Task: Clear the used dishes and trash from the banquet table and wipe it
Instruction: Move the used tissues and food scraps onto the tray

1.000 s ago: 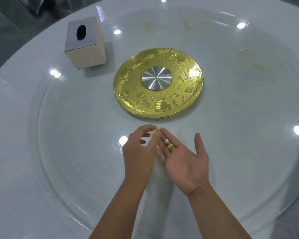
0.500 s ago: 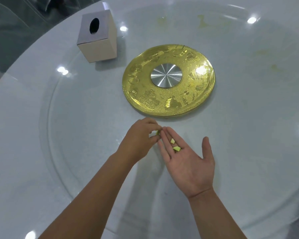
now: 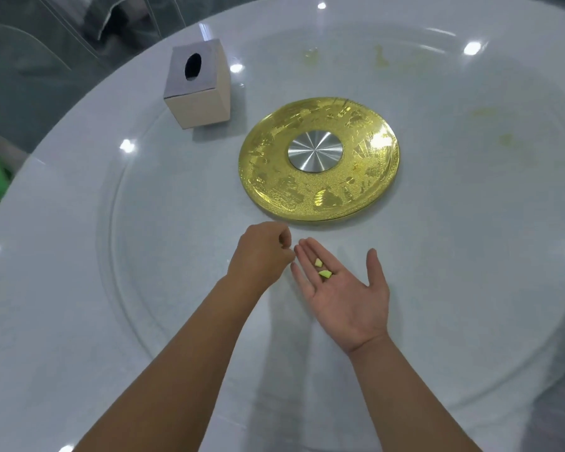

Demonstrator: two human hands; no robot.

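A: Item one, scraps (image 3: 322,269)?
B: Two yellow-green bits, lying on the right hand (image 3: 343,288), at the base of its fingers (image 3: 307,256). Palm up, fingers straight and close together, thumb spread wide.

A: Item two, left hand (image 3: 263,256)?
B: Fingers curled, tips drawn together just beside the right fingertips. Whether they pinch a third bit, I cannot tell; nothing shows between them.

A: Item three, beyond the fingers?
B: Gold disc (image 3: 318,158) with a steel hub, just past the fingertips. Tissue box (image 3: 198,86), farther off to the left, upright. Yellowish smears (image 3: 380,57) on the far side, well apart from both hands.

A: Worktop (image 3: 62,288)?
B: White, glossy, with a glass turntable (image 3: 163,272) under the hands.

A: Progress?
B: By my judgement, late. No dishes in view; scraps being gathered by hand. Left: discard the scraps, wipe the smears.
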